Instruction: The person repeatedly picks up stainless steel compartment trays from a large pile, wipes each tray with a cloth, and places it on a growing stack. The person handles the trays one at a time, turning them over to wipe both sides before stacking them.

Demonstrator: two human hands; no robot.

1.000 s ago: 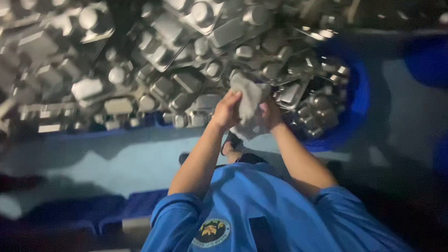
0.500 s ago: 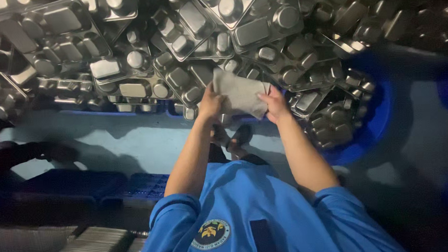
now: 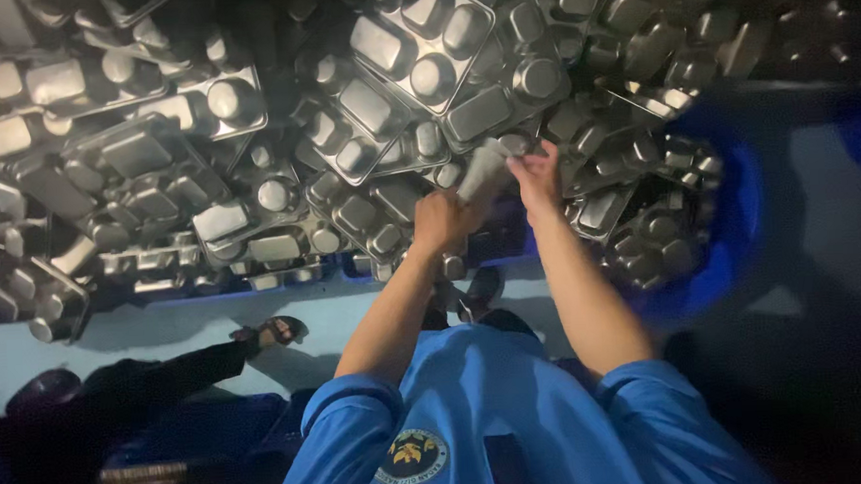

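Observation:
A grey cloth (image 3: 481, 172) is bunched into a narrow roll between my two hands. My left hand (image 3: 441, 222) grips its lower end, fingers closed around it. My right hand (image 3: 536, 178) pinches the upper end. Both hands are held out over a big heap of steel compartment trays (image 3: 387, 100) lying upside down and at all angles. My blue short-sleeved shirt (image 3: 494, 412) fills the bottom of the view.
A round blue tub (image 3: 727, 251) full of trays sits at the right, and a blue crate edge (image 3: 260, 291) runs under the pile. Another person's dark trouser leg and sandalled foot (image 3: 267, 332) reach in from the left over the pale floor (image 3: 166, 328).
The cloth was spread flat between my hands half a second ago; now it is twisted into a tight roll. The view has shifted, and another person's foot has come in at the left.

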